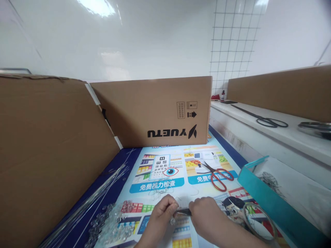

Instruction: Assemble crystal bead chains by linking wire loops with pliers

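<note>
My left hand (160, 216) is closed in a pinch on a thin wire, mostly hidden by the fingers. A clear bead (172, 221) shows just below those fingertips. My right hand (206, 214) is wrapped round dark-handled pliers (184, 212), whose narrow metal tips meet the left fingertips. Just beyond the hands lies a small bunch of clear beads and fine wire (160, 187) on the printed sheet. A spread of clear beads (113, 224) is left of my left hand. Whether the jaws grip the wire cannot be made out.
Red-handled scissors (219, 179) lie beyond my right hand. A wire coil (261, 220) rests beside a teal-edged box (274, 203) holding tangled dark wire. Straight wires (98, 193) lie at left. Cardboard panels (155, 110) stand behind and left. Large scissors (269, 120) sit on the white ledge.
</note>
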Tool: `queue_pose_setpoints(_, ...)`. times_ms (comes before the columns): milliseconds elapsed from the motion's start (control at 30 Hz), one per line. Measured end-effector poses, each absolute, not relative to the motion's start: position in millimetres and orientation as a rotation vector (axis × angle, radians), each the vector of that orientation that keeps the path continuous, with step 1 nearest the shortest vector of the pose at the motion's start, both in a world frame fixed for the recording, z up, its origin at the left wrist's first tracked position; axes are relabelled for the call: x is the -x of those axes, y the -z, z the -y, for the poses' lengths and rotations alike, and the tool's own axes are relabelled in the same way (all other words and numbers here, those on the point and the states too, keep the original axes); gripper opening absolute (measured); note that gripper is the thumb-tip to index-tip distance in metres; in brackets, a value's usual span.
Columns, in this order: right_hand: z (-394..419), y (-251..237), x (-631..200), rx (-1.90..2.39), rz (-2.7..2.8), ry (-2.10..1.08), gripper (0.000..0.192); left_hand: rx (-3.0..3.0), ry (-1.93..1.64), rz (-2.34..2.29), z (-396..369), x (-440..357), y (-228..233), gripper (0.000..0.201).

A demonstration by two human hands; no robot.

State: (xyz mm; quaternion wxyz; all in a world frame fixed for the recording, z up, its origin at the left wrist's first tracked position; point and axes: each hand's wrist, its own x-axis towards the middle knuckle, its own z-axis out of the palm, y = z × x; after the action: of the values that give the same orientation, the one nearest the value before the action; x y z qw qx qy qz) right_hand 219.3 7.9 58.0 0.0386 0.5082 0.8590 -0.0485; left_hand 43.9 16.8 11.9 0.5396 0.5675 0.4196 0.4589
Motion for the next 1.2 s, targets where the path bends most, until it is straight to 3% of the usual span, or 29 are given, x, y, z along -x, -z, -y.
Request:
queue_pose_setpoints(767,-17,-51,-227,-1.449,-2.684,0.353,0.032,-1.227,-0.97,-0.795,-21,-38,-11,0.028)
queue_pose_setpoints(1200,-18,-43,-228,-1.497,-2.719,0.389,0.029,-1.254,-0.958,-0.808,-20,-37,-7,0.026)
